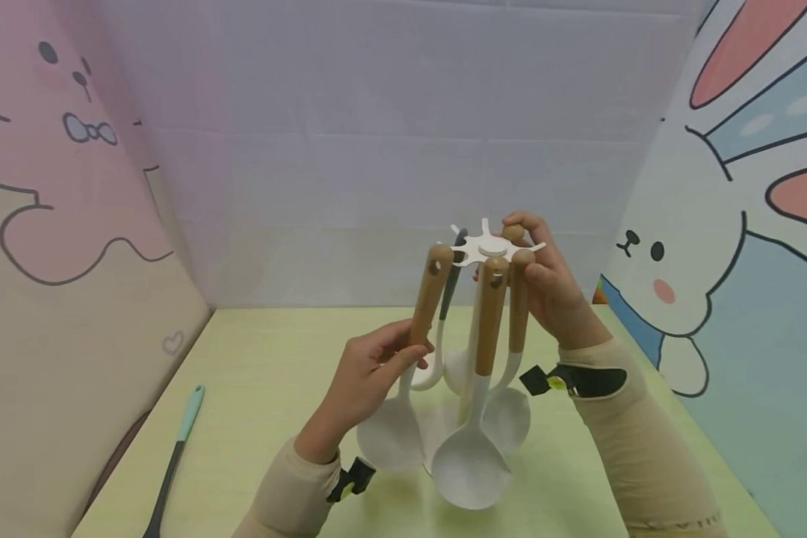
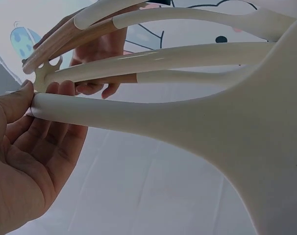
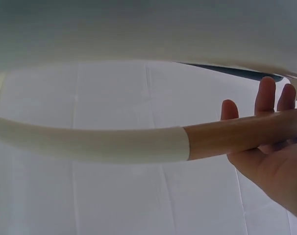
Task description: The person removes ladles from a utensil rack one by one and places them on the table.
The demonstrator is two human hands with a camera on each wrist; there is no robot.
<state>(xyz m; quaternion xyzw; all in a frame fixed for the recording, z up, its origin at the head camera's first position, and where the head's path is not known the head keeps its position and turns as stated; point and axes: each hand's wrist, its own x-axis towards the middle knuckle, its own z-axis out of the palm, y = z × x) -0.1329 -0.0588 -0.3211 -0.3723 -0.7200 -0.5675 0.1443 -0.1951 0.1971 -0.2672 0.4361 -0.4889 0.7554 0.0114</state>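
Observation:
A white utensil stand with a hooked top (image 1: 493, 246) carries several white utensils with wooden handles. My left hand (image 1: 370, 373) pinches the lower handle of a broad-headed white utensil (image 1: 390, 433) on the stand's left; its neck widens to the right in the left wrist view. My right hand (image 1: 554, 291) is up at the stand's right side, fingers around a wooden handle (image 3: 236, 134), the index finger over a round handle end (image 1: 513, 232). A white ladle (image 1: 471, 463) hangs in front. Behind the left utensil hangs one with a dark grey handle (image 1: 451, 288).
On the table (image 1: 276, 351) at left lies a utensil with a mint handle (image 1: 191, 411) and black shaft, its lower end outside the view. Cloth walls with cartoon animals (image 1: 672, 299) flank the table, and a pale cloth (image 1: 390, 149) hangs behind.

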